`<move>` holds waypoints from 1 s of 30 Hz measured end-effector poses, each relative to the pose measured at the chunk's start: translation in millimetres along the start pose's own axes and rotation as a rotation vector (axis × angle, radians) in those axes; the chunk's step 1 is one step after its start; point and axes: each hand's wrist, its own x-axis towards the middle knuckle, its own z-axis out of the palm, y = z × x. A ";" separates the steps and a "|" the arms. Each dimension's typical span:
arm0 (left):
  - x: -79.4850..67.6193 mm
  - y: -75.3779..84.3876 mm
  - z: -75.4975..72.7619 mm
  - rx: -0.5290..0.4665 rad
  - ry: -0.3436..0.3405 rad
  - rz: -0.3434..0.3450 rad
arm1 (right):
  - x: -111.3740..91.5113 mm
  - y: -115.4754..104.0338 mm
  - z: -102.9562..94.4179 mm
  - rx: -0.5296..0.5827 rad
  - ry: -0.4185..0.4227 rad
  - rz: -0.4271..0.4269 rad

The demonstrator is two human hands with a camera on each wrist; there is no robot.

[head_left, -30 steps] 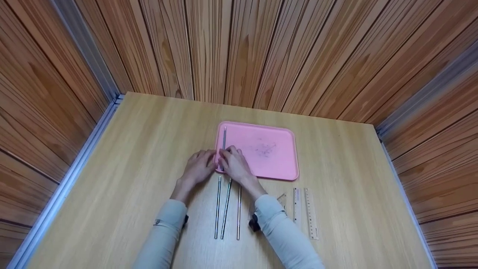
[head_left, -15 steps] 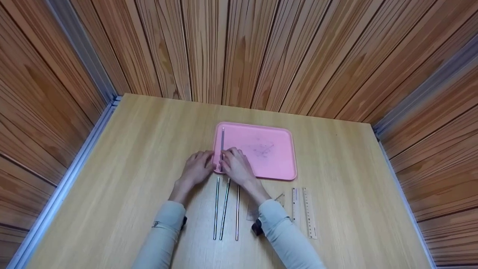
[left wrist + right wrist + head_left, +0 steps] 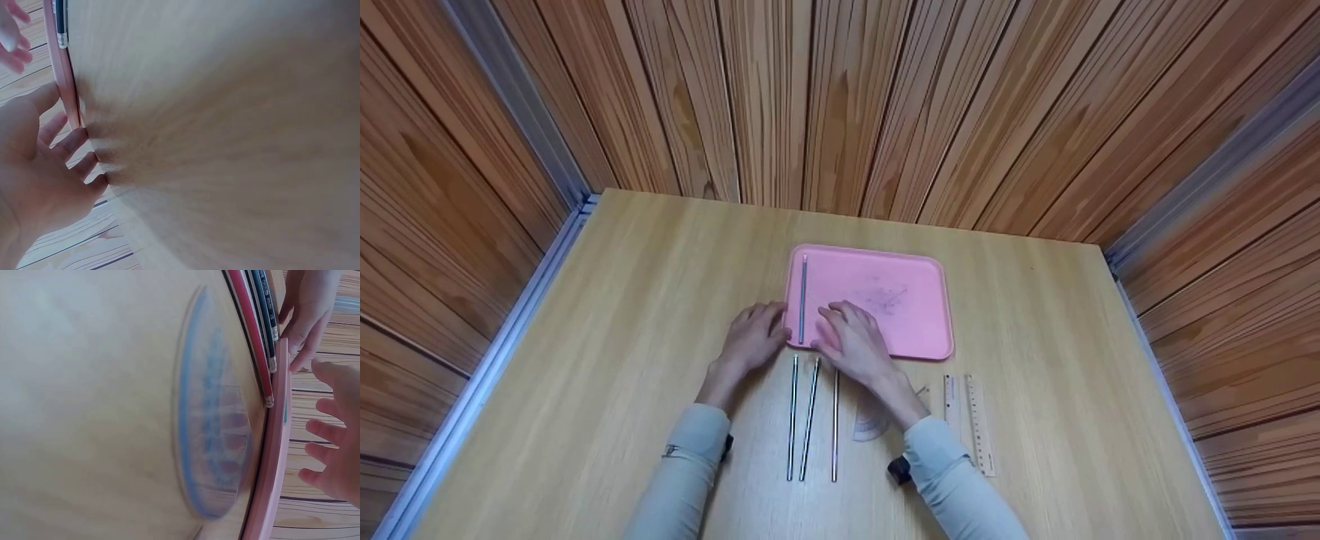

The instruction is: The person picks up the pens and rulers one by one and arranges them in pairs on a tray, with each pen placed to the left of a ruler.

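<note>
A dark pencil (image 3: 803, 289) lies lengthwise along the left side of the pink tray (image 3: 919, 330). My left hand (image 3: 751, 337) rests at the tray's left edge, its thumb at the rim and its fingertips on the table. My right hand (image 3: 853, 343) hovers over the tray's near left part, fingers loosely bent and holding nothing, a little right of that pencil. Between my forearms lie two dark pencils (image 3: 792, 420) and a red pencil (image 3: 247, 326), eraser ends toward the tray. Beside them, a clear protractor (image 3: 184, 422) shows a blue curved edge.
Two clear rulers, a narrower ruler (image 3: 952, 397) and a wider ruler (image 3: 980, 431), lie right of my right forearm. Another clear piece is partly hidden by that arm. Dark marks (image 3: 885, 296) show on the tray's floor. Wood-panelled walls (image 3: 840, 105) surround the table (image 3: 675, 247).
My right hand has let go of the pencil in the tray and moved right, away from it. The left hand stays at the tray's edge. The whole view has shifted slightly.
</note>
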 end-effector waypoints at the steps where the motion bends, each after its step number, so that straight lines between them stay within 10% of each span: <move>1: 0.4 -0.2 -0.4 -0.003 0.000 0.000 | -2.3 0.2 -1.8 0.001 -0.011 0.003; 30: 0.0 -0.7 -0.6 -0.022 -0.012 -0.007 | -80.8 7.6 -27.7 -0.040 -0.134 0.085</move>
